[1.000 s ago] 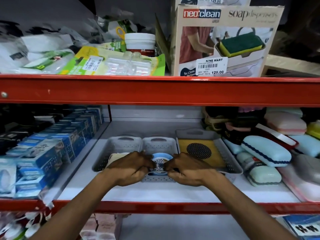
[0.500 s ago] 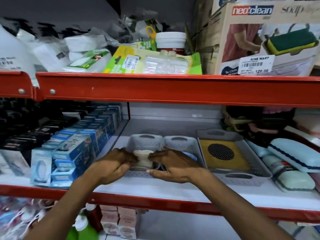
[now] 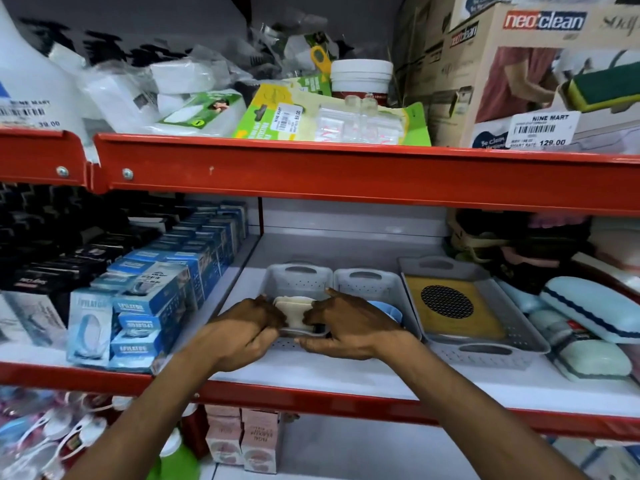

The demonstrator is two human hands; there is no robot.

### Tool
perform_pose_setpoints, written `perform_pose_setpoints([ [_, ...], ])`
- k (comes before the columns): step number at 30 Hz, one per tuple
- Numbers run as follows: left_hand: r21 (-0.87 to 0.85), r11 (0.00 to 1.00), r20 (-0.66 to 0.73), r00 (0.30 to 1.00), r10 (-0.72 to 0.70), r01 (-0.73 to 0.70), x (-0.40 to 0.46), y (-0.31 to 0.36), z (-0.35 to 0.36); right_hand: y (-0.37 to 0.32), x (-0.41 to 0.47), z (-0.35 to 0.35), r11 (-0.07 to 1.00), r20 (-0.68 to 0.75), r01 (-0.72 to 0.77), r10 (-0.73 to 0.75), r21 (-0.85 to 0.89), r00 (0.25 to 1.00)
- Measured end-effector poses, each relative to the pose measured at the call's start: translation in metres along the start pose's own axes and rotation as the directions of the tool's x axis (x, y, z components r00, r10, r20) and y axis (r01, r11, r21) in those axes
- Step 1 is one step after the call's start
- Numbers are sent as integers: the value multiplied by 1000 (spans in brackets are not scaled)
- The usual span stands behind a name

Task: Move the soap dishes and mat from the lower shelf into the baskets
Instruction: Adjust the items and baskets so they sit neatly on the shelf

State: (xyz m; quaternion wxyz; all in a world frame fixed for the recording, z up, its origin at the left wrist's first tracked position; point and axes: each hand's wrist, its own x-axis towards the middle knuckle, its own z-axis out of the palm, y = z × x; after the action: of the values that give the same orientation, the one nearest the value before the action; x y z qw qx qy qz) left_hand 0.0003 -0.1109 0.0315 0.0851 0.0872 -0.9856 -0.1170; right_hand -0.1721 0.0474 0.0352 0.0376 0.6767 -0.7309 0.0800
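Three grey perforated baskets stand side by side on the middle shelf. In the left basket (image 3: 298,278) lies a cream soap dish (image 3: 294,311); my left hand (image 3: 242,332) and my right hand (image 3: 349,327) pinch it from either side. The middle basket (image 3: 367,284) holds a blue soap dish (image 3: 388,308), mostly hidden behind my right hand. The larger right basket (image 3: 485,351) contains a yellow mat (image 3: 453,311) with a round black mesh centre.
Blue boxes (image 3: 138,306) line the shelf's left side, pastel cases (image 3: 588,306) its right. A red shelf beam (image 3: 346,174) runs overhead, with a cardboard soap-dispenser box (image 3: 536,74) above. Small pink boxes (image 3: 242,441) stand on the shelf below.
Both hands shifted left from the blue dish in the middle basket to the cream dish in the left basket. The view has swung left and moved closer.
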Motion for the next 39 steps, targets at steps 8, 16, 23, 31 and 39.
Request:
perform_pose_setpoints([
  [8,133,991,-35,999,-22,26,-12,4,9,-6,-37,-3,991,-74,-105,99,-82,992],
  [16,146,984,-236,969,-68,104,-24,44,36,-26,-89,7,891,-175,-444,424,-99,889],
  [23,103,976,-286,946,-156,192,-20,62,36,-30,-89,8,865,-133,-500,491,-42,861],
  [31,0,980,-278,941,-191,199,-49,81,35,-46,-109,1,868,-67,-492,496,69,866],
  [39,-39,978,-259,943,-208,205,-66,87,32,-64,-121,-8,874,-67,-475,482,100,873],
])
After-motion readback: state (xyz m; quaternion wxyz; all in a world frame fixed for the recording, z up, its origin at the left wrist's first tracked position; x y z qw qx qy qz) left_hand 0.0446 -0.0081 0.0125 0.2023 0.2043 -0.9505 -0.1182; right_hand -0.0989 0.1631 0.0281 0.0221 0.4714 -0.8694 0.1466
